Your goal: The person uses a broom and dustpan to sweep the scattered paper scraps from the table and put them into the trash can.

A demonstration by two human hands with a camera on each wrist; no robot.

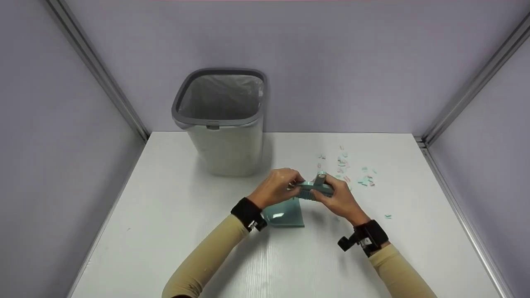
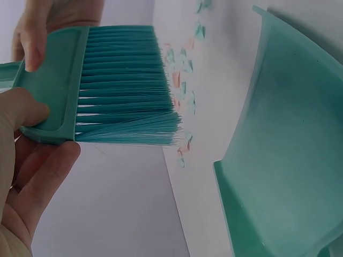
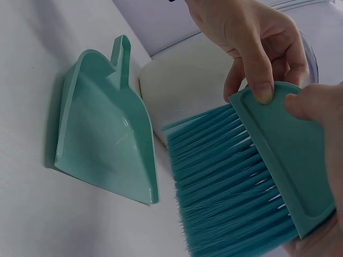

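Your left hand (image 2: 27, 160) grips teal brush (image 2: 102, 85) at plastic back, thumb on top face, fingers underneath. Your right hand (image 2: 40, 32) pinches far edge of same back. Bristles point toward scattered paper scraps (image 2: 185, 80) on white table (image 2: 209, 139). Teal dustpan (image 2: 289, 150) lies beside scraps, apart from bristles.

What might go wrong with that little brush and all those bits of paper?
Both hands, left hand and right hand, hold the small teal plastic brush in the air, so it might slip. The pastel paper scraps lie apart from the teal plastic dustpan, so sweeping may scatter them off the white table.
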